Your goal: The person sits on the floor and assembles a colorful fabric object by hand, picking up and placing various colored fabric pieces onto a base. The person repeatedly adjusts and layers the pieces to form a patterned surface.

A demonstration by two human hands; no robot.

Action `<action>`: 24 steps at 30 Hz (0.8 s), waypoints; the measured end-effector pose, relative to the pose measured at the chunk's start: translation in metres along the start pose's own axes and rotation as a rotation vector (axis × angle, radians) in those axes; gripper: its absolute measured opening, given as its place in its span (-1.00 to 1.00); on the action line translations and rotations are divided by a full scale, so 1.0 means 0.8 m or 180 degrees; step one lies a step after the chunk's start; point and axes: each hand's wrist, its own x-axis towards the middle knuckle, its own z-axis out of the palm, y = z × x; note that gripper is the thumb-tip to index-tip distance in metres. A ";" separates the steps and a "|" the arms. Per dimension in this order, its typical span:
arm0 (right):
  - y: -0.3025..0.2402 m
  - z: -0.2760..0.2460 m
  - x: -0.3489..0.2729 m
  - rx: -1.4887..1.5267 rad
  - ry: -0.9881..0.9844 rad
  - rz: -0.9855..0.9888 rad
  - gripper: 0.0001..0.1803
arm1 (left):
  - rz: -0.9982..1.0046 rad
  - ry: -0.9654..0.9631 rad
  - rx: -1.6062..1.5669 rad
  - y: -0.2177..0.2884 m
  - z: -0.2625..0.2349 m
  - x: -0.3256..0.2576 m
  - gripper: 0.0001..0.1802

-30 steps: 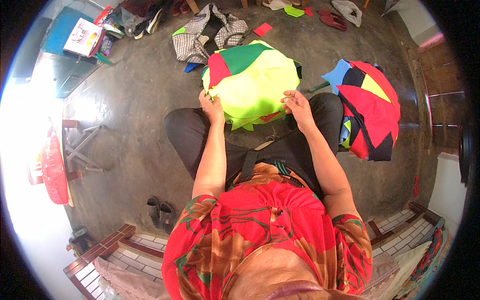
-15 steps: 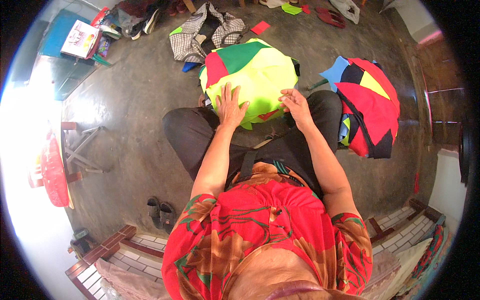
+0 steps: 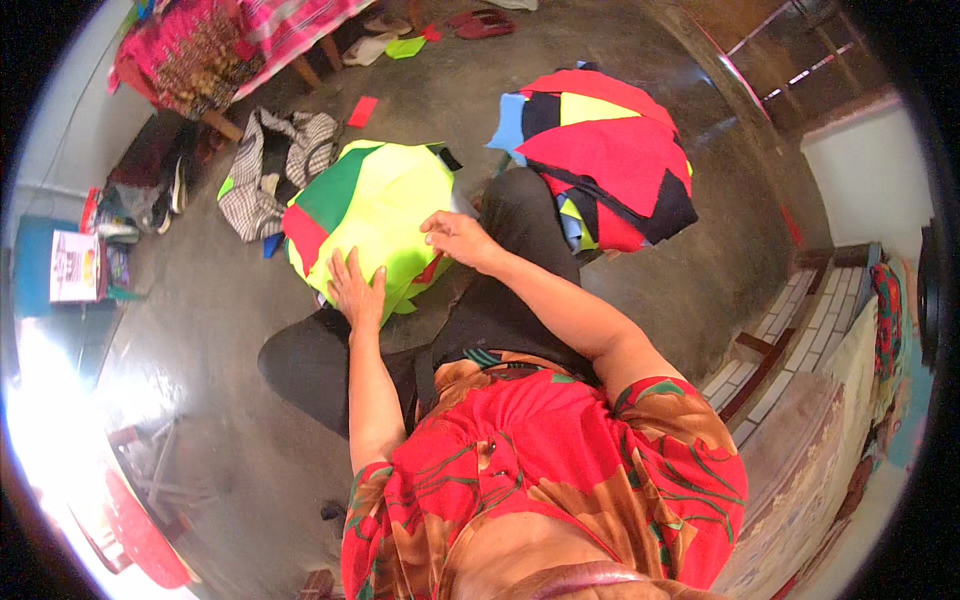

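A rounded heap of cloth pieces (image 3: 408, 200) stands on the floor in front of my legs, topped with bright yellow-green fabric, a dark green piece (image 3: 338, 186) and a red piece (image 3: 303, 233). My left hand (image 3: 357, 288) lies flat on the near side of the yellow-green cloth, fingers spread. At the heap's right edge is my right hand (image 3: 462, 241), its fingers bent but apart, with nothing visible in them. Whether its fingertips touch the cloth I cannot tell. What supports the heap is hidden.
To the right of my knee stands a second heap of red, black, yellow and light blue cloth (image 3: 610, 150). A checked garment (image 3: 250, 205) lies beyond the first heap on the left. Small red (image 3: 362, 111) and lime (image 3: 405, 47) scraps and maroon shoes (image 3: 482, 24) lie farther off.
The view has swung to the right, so both heaps appear farther left. My left hand stays on the yellow-green cloth, and my right hand remains by its right edge.
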 end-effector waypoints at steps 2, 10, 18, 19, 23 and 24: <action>0.000 0.000 0.001 -0.0004 -0.0046 0.0023 -0.79 | 0.0036 0.0025 0.0020 -0.001 0.000 0.000 -0.26; -0.014 0.002 -0.007 0.0114 -0.0107 0.0024 -0.78 | 0.0040 0.0065 0.0104 -0.003 0.002 -0.001 -0.26; -0.087 -0.039 -0.069 0.0699 0.0252 -0.0683 -0.77 | 0.0101 0.0136 0.0118 -0.011 0.008 -0.002 -0.25; -0.096 -0.053 -0.075 0.0702 0.0351 -0.0877 -0.78 | 0.0072 0.0134 0.0149 -0.010 0.009 -0.001 -0.25; -0.119 -0.116 -0.093 -0.1350 0.2039 -0.1453 -0.80 | 0.0072 0.0187 0.0162 -0.013 0.009 -0.003 -0.25; -0.123 -0.137 -0.098 -0.2257 0.2407 -0.1881 -0.73 | 0.0065 0.0153 0.0122 -0.010 0.008 -0.003 -0.25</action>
